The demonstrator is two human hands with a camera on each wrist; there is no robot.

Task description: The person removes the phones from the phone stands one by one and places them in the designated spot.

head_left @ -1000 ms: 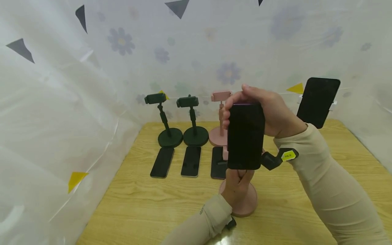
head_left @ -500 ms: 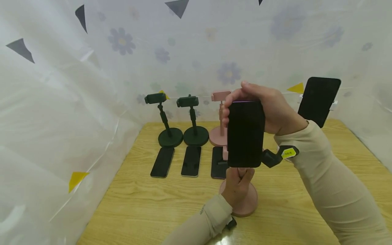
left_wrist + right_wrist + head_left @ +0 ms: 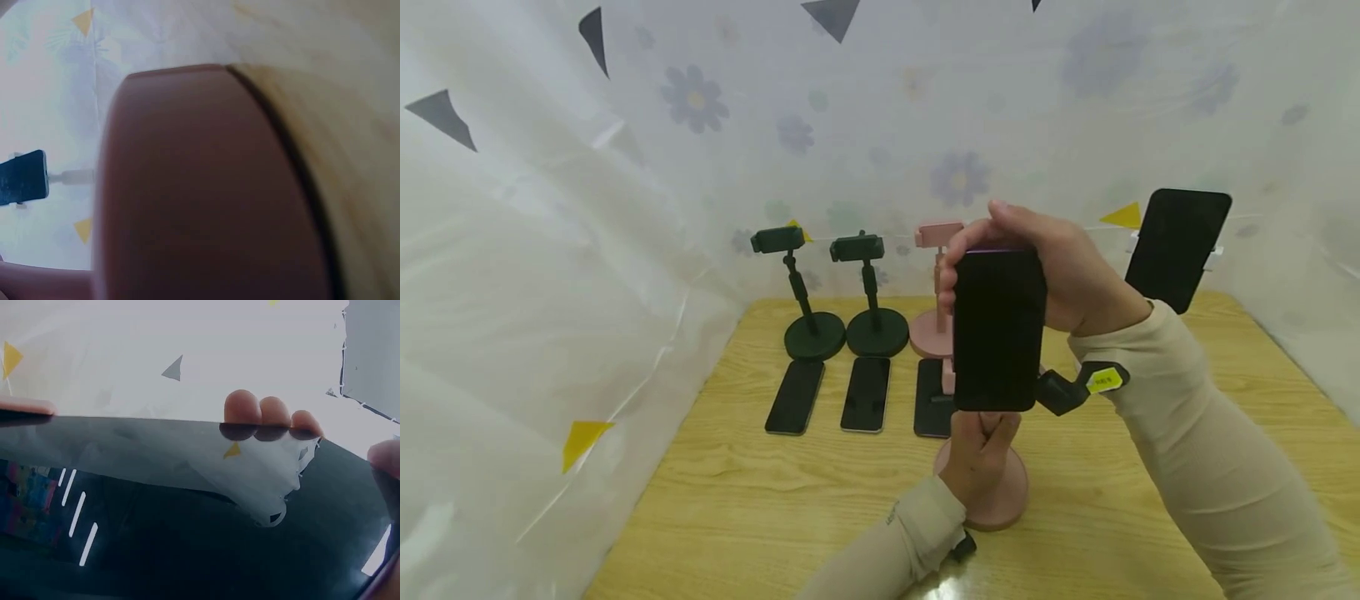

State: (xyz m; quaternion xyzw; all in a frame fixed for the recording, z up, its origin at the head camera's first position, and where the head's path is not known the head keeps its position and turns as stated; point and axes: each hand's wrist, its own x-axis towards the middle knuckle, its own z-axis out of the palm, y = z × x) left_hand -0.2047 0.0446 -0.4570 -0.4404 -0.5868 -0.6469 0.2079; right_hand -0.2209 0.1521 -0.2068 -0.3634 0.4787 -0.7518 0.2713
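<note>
My right hand [image 3: 1051, 268] grips a black phone [image 3: 998, 330] by its top end and holds it upright above a pink stand. In the right wrist view the phone's dark screen [image 3: 187, 537] fills the frame, with three fingertips [image 3: 269, 414] over its far edge. Just under the phone, my left hand [image 3: 981, 446] is curled round the pink stand's stem, above its round base [image 3: 1009, 498]. That base [image 3: 206, 187] fills the left wrist view, blurred. The stand's clamp is hidden behind the phone.
At the back of the wooden table [image 3: 760, 500] stand two dark green stands [image 3: 808, 287] [image 3: 872, 287] and a pink stand [image 3: 936, 287], each with a black phone [image 3: 795, 397] [image 3: 866, 394] [image 3: 931, 398] lying before it. Another phone [image 3: 1176, 246] sits on a holder at the right. Plastic sheeting surrounds the table.
My right hand and the phone have shifted very slightly upward over the stand. The left hand stays on the stem.
</note>
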